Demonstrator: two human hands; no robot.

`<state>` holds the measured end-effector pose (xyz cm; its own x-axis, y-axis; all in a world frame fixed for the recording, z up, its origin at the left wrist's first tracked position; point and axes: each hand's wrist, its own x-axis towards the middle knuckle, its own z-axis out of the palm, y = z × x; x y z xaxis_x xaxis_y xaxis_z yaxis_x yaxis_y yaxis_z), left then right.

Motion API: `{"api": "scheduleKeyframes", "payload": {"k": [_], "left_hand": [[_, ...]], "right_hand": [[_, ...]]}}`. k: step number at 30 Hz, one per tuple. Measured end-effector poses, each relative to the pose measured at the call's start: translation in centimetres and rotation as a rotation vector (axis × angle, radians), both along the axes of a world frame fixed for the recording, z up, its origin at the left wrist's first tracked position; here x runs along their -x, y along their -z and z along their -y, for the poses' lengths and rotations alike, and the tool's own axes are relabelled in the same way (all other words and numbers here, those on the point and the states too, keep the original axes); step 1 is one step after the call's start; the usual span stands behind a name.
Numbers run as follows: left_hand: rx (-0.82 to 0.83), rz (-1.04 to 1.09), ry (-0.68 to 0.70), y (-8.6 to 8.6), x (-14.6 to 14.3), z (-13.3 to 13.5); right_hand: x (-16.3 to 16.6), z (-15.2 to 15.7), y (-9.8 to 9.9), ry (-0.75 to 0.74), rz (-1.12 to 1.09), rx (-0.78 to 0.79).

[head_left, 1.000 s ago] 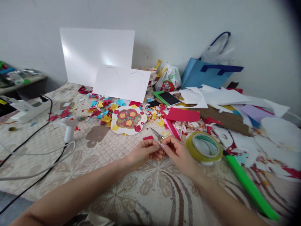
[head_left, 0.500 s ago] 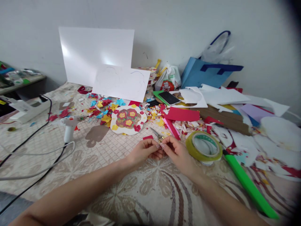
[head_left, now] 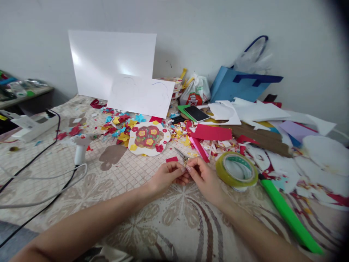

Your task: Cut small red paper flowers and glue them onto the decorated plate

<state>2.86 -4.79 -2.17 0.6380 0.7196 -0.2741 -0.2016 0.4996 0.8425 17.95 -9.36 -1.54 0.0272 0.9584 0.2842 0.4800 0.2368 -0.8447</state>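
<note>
My left hand (head_left: 171,175) and my right hand (head_left: 205,177) meet at the fingertips low over the table, both in a pinch. Whatever lies between the fingers is too small to make out. Just beyond them a pair of scissors (head_left: 181,153) lies with its blades pointing away to the left; my right hand partly covers its handles. A small red paper piece (head_left: 171,159) is beside the scissors. Farther off sits a white scalloped card (head_left: 133,142) decorated with red and yellow flowers. Right of my right hand lies a roll of yellow tape (head_left: 222,174).
A green-handled tool (head_left: 291,214) lies at the right, near white paper offcuts (head_left: 283,171). Cut paper flowers (head_left: 124,136) and red strips (head_left: 212,132) cover the middle back. A white glue gun (head_left: 80,151) with cables stands left. White boards (head_left: 114,62) lean on the wall.
</note>
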Motion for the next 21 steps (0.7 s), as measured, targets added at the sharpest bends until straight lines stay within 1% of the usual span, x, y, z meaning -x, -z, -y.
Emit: {"api": "scheduleKeyframes", "payload": {"k": [3, 8, 15, 21], "left_hand": [[-0.023, -0.019, 0.011, -0.11, 0.02, 0.04], [-0.107, -0.084, 0.032, -0.39, 0.03, 0.01], [-0.172, -0.112, 0.019, -0.73, 0.04, 0.11], [-0.204, -0.121, -0.011, -0.50, 0.05, 0.17]], "right_hand": [[-0.01, -0.02, -0.03, 0.005, -0.006, 0.010], [0.07, -0.05, 0.02, 0.012, -0.014, 0.005], [0.32, -0.07, 0.45, 0.021, -0.044, 0.021], [0.44, -0.10, 0.57, 0.028, -0.113, 0.082]]}}
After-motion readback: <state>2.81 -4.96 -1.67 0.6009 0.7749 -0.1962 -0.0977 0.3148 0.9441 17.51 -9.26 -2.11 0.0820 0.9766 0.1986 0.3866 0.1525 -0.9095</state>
